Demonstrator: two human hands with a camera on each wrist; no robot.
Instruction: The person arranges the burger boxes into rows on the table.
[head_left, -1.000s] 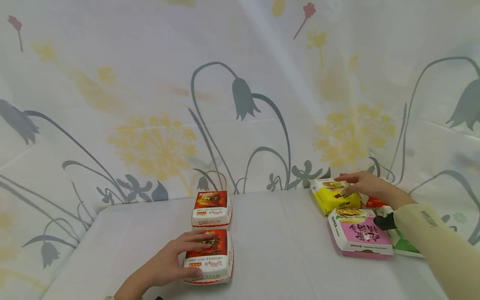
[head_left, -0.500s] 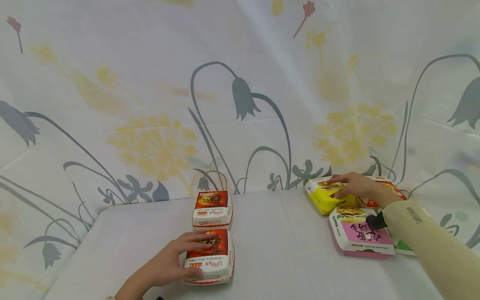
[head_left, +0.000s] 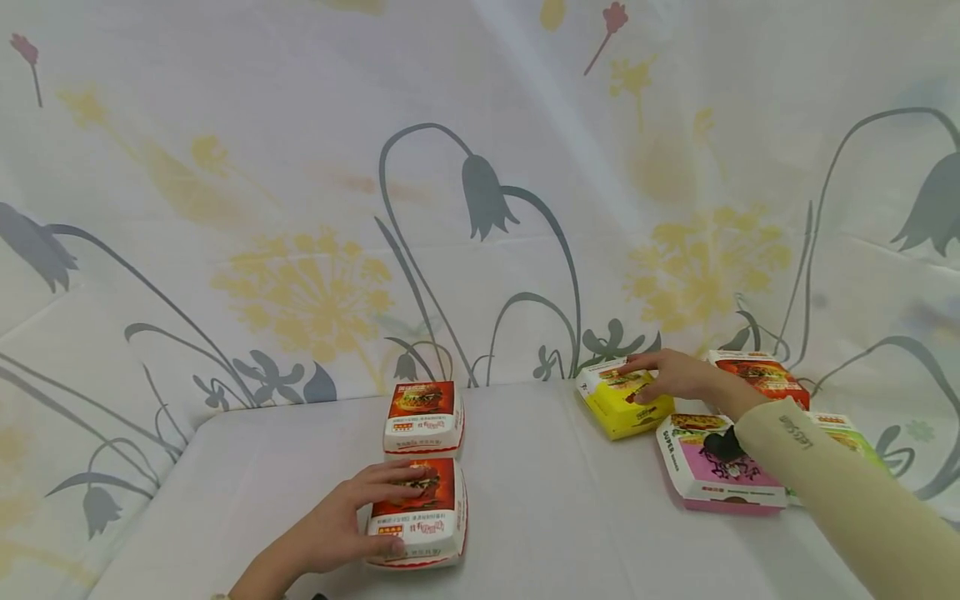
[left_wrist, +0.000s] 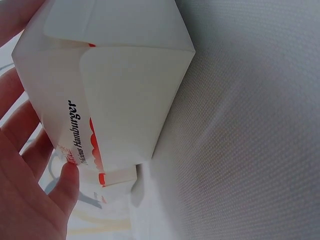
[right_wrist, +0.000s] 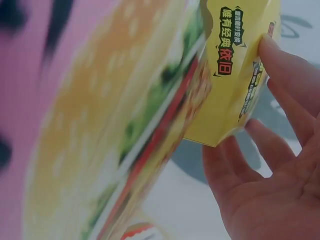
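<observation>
I saw a desk under white cloth, flowered sheeting hung behind. My left hand gripped the red box at the near edge; right hand, fingers spread, held the yellow box near the far right corner.

A bench draped in plain white woven cloth carries six cardboard burger boxes. Two red-and-white boxes sit one behind the other at left-centre. At right, grouped close together, lie a yellow box, a pink box, a red-topped box and a green box.
</observation>
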